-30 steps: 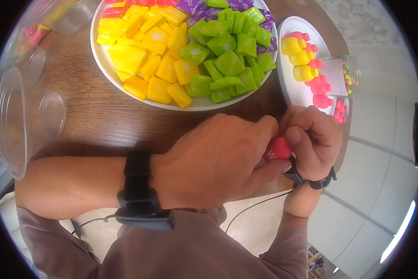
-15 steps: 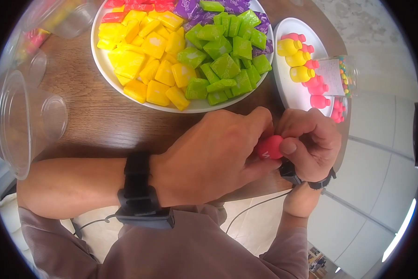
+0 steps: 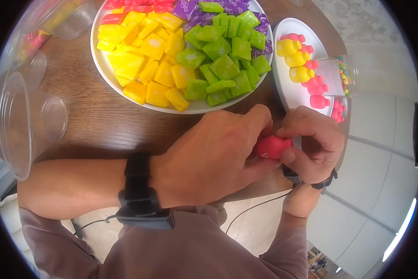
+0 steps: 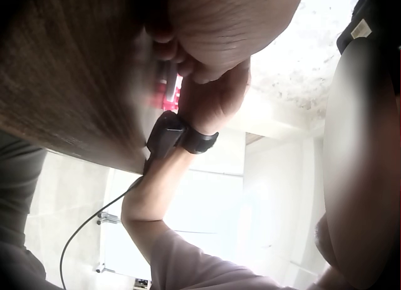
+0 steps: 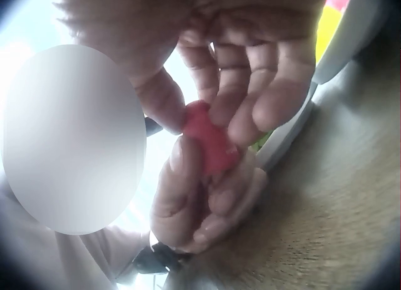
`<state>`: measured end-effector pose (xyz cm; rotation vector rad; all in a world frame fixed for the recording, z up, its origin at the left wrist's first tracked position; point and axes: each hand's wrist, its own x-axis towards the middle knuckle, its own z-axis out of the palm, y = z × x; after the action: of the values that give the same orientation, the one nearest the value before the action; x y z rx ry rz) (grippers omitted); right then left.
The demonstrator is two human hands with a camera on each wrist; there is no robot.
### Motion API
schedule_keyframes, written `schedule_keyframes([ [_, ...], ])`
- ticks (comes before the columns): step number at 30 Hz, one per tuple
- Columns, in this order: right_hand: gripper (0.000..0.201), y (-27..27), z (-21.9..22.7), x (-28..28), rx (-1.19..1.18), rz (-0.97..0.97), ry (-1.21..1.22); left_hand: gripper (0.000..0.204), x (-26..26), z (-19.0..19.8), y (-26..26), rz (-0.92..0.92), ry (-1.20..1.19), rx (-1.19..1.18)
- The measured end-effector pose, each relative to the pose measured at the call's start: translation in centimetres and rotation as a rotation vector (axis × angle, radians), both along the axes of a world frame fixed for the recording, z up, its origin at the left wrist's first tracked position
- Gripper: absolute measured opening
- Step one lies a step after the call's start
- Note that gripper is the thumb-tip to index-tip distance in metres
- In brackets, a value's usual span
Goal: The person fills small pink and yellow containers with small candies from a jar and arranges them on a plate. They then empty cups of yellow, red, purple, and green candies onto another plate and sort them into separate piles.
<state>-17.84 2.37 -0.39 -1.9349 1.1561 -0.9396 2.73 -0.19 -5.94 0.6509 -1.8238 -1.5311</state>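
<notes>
Two hands [image 3: 211, 158] [image 3: 316, 142], wooden table [image 3: 85, 102] (pale floor [image 3: 250, 225])

- Head: from above the left hand [image 3: 209, 158] and right hand [image 3: 313, 142], farthest off, facing down on both and the counter [image 3: 74, 111].
- Left wrist: close at the left hand, facing the right hand and sleeve [image 4: 194, 258].
- Right wrist: near the right hand, facing the left hand.
- Head and right wrist both show the red bottle [image 3: 271, 147] between the hands.

The left hand [image 4: 238, 27] fills twelve o'clock, partly covering the right hand [image 4: 216, 103]; bench [image 4: 66, 71] at ten, sleeve [image 4: 194, 265] at six.
</notes>
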Motion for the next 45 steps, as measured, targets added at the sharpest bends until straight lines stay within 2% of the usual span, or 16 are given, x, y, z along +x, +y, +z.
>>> schedule_keyframes([
  [7,0.02,0.3,-0.5,0.0,-0.034,0.02,-0.047,0.033,0.0,-0.1,-0.1,-0.024,-0.019,-0.002],
  [13,0.023,0.6,-0.2,0.4,-0.108,-0.044,0.077,0.032,0.1,-0.1,0.0,-0.018,-0.022,0.007],
  [15,0.024,0.7,0.0,0.2,-0.122,-0.008,0.147,0.033,0.1,-0.1,0.0,-0.021,-0.017,0.002],
  [18,0.024,0.5,-0.5,0.6,-0.138,-0.095,0.061,0.035,0.1,-0.2,0.0,-0.021,-0.007,-0.009],
  [22,0.019,0.8,-0.6,-0.5,-0.14,-0.083,0.055,0.041,0.1,0.2,0.0,-0.023,0.009,0.021],
  [25,0.018,1.8,-0.5,-1.2,-0.351,-0.428,-0.523,0.042,0.1,-0.1,0.1,-0.034,-0.018,-0.042],
  [27,0.029,1.5,-0.5,-2.2,-0.332,-0.323,-0.346,0.041,0.2,-0.1,0.1,-0.034,-0.04,-0.035],
  [28,0.029,1.4,-0.6,-2.4,-0.336,-0.332,-0.344,0.04,0.1,-0.1,0.1,-0.041,-0.065,-0.029],
  [30,0.039,1.4,-0.8,-2.3,-0.246,-0.147,-0.305,0.038,-0.1,-0.1,0.1,-0.056,-0.059,-0.034],
  [31,0.039,1.2,-0.7,-2.0,-0.245,-0.141,-0.305,0.036,0.0,-0.2,0.1,-0.049,-0.054,-0.034],
  [33,0.043,1.3,-0.2,-1.4,-0.219,-0.362,-0.312,0.035,0.1,-0.2,0.1,-0.052,-0.073,-0.04],
  [35,0.04,1.2,-0.1,-2.0,-0.214,-0.349,-0.33,0.034,0.1,-0.2,0.1,-0.07,-0.085,-0.05],
  [38,0.03,1.2,0.3,-4.3,-0.371,-0.508,-0.316,0.032,0.1,-0.3,0.1,-0.061,-0.073,-0.067],
  [41,0.025,1.5,1.8,-6.5,-0.371,-0.567,-0.381,0.03,0.1,-0.4,0.2,-0.051,-0.034,-0.071],
  [45,0.023,1.3,2.4,-9.5,-0.454,-0.803,-0.487,0.028,0.1,0.0,0.2,-0.051,-0.051,-0.078],
])
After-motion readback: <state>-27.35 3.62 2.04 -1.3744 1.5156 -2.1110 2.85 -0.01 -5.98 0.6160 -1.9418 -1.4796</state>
